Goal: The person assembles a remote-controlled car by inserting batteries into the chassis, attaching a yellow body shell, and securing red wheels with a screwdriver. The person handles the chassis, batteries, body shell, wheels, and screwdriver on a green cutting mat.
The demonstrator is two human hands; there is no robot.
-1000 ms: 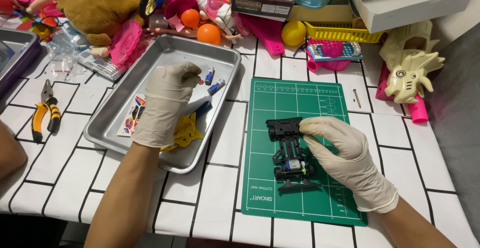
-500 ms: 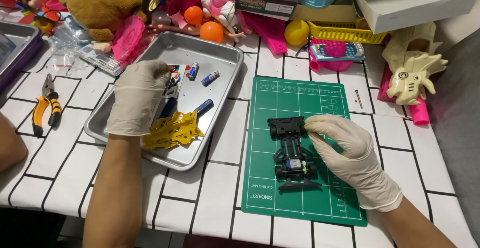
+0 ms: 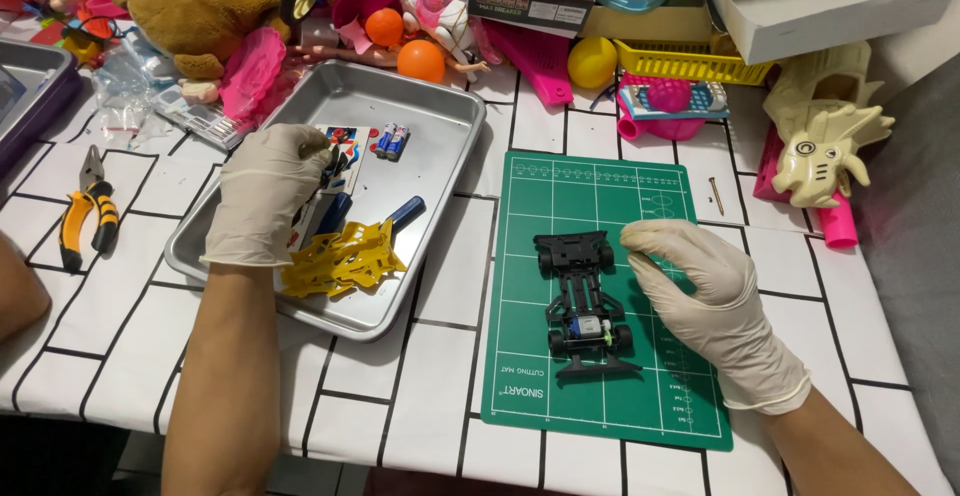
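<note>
Your left hand (image 3: 265,191) sits in the metal tray (image 3: 445,121), gloved fingers curled onto the small parts beside the printed card (image 3: 340,146); whether it actually grips one, I cannot tell. Just below it in the tray lie the yellow shell (image 3: 340,261) and a blue-tipped tool (image 3: 403,213), with two batteries (image 3: 391,140) near the far wall. Your right hand (image 3: 710,301) rests on the green mat (image 3: 610,406), fingertips pinched together just beside the front wheel of the chassis (image 3: 582,301); no part shows between them, and touch with the wheel is not clear. The chassis lies flat near the middle of the mat, wheels on, motor exposed at the rear. Judged light, of stiff but thin plastic, with slender middle rails likely to flex or snap; take hold across the wheel ends or side rails, not the motor. Pliers (image 3: 85,211) lie on the tabletop (image 3: 420,386), left of the tray.
</note>
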